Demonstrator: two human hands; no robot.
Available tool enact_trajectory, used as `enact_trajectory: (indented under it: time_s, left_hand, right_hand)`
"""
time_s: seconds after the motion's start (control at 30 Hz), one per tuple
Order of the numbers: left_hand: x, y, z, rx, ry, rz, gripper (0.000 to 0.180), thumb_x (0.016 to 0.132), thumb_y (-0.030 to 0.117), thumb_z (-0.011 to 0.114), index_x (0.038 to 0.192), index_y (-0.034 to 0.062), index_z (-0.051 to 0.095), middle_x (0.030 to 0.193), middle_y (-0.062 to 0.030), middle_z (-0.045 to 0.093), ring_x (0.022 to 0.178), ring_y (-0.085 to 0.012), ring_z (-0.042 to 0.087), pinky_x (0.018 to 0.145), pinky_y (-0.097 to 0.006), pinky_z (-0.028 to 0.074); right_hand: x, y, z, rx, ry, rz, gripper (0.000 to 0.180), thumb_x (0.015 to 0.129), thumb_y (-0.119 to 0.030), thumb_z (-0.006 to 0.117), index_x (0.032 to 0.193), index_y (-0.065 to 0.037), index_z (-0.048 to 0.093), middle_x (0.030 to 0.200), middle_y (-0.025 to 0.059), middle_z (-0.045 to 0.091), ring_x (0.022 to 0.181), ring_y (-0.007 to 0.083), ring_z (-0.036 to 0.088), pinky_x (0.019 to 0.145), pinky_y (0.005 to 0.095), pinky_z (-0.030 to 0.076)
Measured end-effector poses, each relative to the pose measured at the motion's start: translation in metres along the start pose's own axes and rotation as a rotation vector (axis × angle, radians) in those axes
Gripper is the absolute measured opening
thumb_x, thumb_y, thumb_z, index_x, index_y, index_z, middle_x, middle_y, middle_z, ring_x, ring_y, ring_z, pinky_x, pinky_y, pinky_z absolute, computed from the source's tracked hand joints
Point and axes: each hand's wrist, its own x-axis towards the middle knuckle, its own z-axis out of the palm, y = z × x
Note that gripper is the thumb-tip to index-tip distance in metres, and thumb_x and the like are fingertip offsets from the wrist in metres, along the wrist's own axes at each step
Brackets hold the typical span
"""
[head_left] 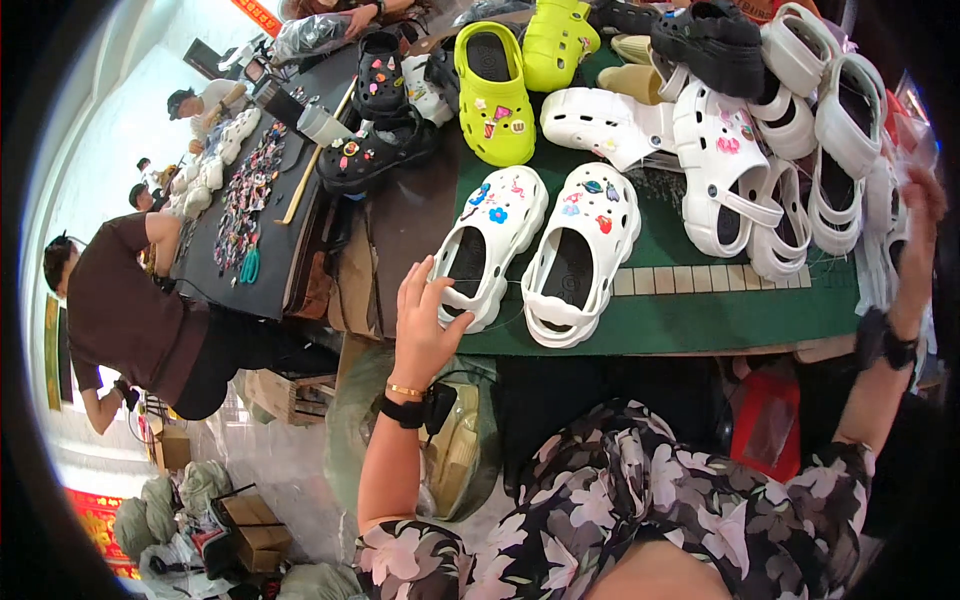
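Pair of white clogs: on the green worktop point(660, 325) in front of the person, side by side, toes pointing away; the left clog point(500, 232) leans slightly clockwise, as does the right clog point(602, 262).
Charms: fixed on both toe ends, a blue flower point(498, 214) among them.
Left hand: point(425, 320) at the heel of the left clog, fingers and thumb spread apart; how firmly it presses, I cannot tell.
Right hand: point(922, 195) well apart from the left, raised at the far right near the stacked white clogs point(848, 115); blurred, so I cannot tell whether it holds anything.
Fine strand: point(512, 282) runs between the heel ends — worth freeing gently, I judge, since a tug could shift a shoe.
Heel grip: best kept light and low on the side wall, so the strap isn't bent.
Lining up: probably easiest with the heels matched first, then the toes — nudging the soles, not the charms.
Elbow room: lime clogs point(497, 105) sit just beyond the toes, so small pushes seem safest.
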Motion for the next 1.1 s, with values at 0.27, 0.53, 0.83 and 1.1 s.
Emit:
enact_trajectory:
  time_s: [0.27,0.53,0.83,1.1]
  left_hand:
    - [-0.001,0.023,-0.004,-0.020,-0.100,0.083,0.041,0.064,0.017,0.084,0.093,0.0057,0.058,0.109,-0.0131,0.061,0.117,-0.0383,0.051,0.100,-0.048,0.037]
    - [-0.016,0.040,-0.011,0.126,0.050,0.129,0.041,0.072,0.024,0.079,0.101,0.0032,0.061,0.107,-0.0134,0.061,0.100,-0.0336,0.055,0.093,-0.047,0.037]
    - [0.014,0.062,0.005,-0.111,-0.202,0.175,0.045,0.077,0.026,0.076,0.112,0.0062,0.056,0.091,-0.0111,0.062,0.077,-0.0294,0.063,0.063,-0.038,0.049]
    - [0.031,0.063,0.008,-0.067,-0.214,0.193,0.038,0.083,0.032,0.070,0.114,0.0131,0.060,0.076,-0.0088,0.060,0.071,-0.0296,0.063,0.061,-0.042,0.050]
  right_hand:
    - [-0.125,-0.201,0.191,0.321,-1.180,-0.050,0.057,0.077,-0.028,0.076,0.127,-0.013,0.053,0.137,0.0248,0.042,0.105,0.0417,0.061,0.084,0.0448,0.054]
    - [-0.159,-0.196,0.220,0.834,-1.059,-0.304,0.021,0.080,-0.015,0.067,0.086,0.002,0.057,0.128,0.0241,0.048,0.097,0.0380,0.060,0.083,0.0423,0.051]
    - [-0.124,-0.172,0.239,0.791,-1.048,-0.281,0.023,0.084,-0.021,0.065,0.087,0.000,0.057,0.121,0.0183,0.056,0.097,0.0359,0.061,0.082,0.0405,0.050]
    - [-0.104,-0.150,0.260,0.628,-0.628,0.000,0.022,0.084,-0.001,0.061,0.106,0.000,0.057,0.107,0.0138,0.057,0.082,0.0246,0.058,0.068,0.0309,0.048]
